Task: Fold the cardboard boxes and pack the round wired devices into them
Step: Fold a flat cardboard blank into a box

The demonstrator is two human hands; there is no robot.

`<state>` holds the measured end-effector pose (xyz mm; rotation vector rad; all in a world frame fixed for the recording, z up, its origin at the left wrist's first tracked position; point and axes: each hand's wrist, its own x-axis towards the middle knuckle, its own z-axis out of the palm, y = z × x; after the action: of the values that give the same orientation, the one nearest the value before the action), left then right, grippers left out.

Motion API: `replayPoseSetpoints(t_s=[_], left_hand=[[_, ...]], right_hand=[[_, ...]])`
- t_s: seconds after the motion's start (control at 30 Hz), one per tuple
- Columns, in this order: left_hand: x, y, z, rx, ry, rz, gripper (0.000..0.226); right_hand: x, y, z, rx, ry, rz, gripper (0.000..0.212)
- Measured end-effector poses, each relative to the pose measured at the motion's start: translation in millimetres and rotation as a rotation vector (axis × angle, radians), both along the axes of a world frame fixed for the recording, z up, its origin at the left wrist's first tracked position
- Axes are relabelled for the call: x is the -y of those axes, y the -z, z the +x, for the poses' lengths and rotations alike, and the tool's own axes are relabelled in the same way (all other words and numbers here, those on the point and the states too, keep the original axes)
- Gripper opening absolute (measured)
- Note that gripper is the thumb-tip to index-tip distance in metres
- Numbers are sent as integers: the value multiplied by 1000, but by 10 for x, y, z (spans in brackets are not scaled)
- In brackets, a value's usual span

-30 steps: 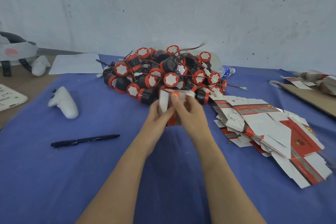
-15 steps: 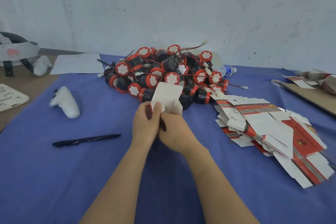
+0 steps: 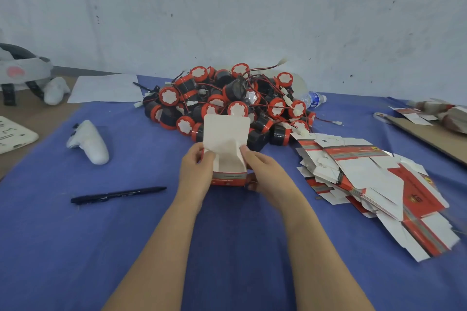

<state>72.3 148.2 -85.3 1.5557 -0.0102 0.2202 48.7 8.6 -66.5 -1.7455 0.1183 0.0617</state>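
A small red and white cardboard box [image 3: 227,151] stands upright at the table's centre, its white lid flap raised and its top open toward me. My left hand [image 3: 195,171] grips its left side and my right hand [image 3: 265,171] grips its right side. Just behind the box lies a heap of round black and red wired devices [image 3: 227,101] with white caps. A spread stack of flat unfolded boxes [image 3: 374,184] lies to the right of my hands.
On the blue cloth [image 3: 126,235] lie a black pen [image 3: 116,194] and a white controller [image 3: 88,141] at left. A water bottle [image 3: 312,98] lies behind the heap. White paper [image 3: 106,88] and a headset [image 3: 22,70] sit far left; cardboard [image 3: 429,134] far right.
The box went from a half-folded shape held up in my fingers to an erected box lowered toward the cloth, lid flap raised. My hands moved apart to its two sides.
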Motion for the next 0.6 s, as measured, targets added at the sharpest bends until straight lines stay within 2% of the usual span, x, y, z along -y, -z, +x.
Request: replayPoseSetpoints(t_s=[0.03, 0.1, 0.17, 0.23, 0.27, 0.3, 0.33, 0.4, 0.47, 0.5, 0.6], left_hand=[[-10, -10, -3, 17, -5, 3, 26], [-9, -32, -18, 60, 3, 50, 27], [16, -73, -29, 72, 24, 4, 25], [23, -139, -53, 19, 125, -253, 9], [30, -161, -59, 6, 188, -356, 24], [41, -174, -68, -4, 240, -400, 48], [68, -185, -94, -21, 264, -376, 70], [122, -193, -149, -48, 241, -323, 89], [100, -175, -134, -68, 189, -347, 91], [63, -186, -124, -72, 171, -359, 92], [7, -160, -69, -105, 171, -383, 77]], right_hand=[[1, 8, -4, -3, -50, -9, 29], [-16, 18, 5, 41, -80, -207, 10], [-52, 73, 39, 112, -12, -368, 13], [-69, 65, 51, 73, 101, -179, 12], [-73, 52, 45, 34, 128, -29, 12], [-81, 44, 40, -2, 122, 99, 15], [-102, 36, 33, -32, 91, 149, 20], [-189, 13, 14, -83, 21, 125, 39], [-244, -30, 25, -73, 59, 139, 47], [-226, -47, 51, -46, 123, 216, 48], [-69, -113, 74, 44, 206, 653, 60]])
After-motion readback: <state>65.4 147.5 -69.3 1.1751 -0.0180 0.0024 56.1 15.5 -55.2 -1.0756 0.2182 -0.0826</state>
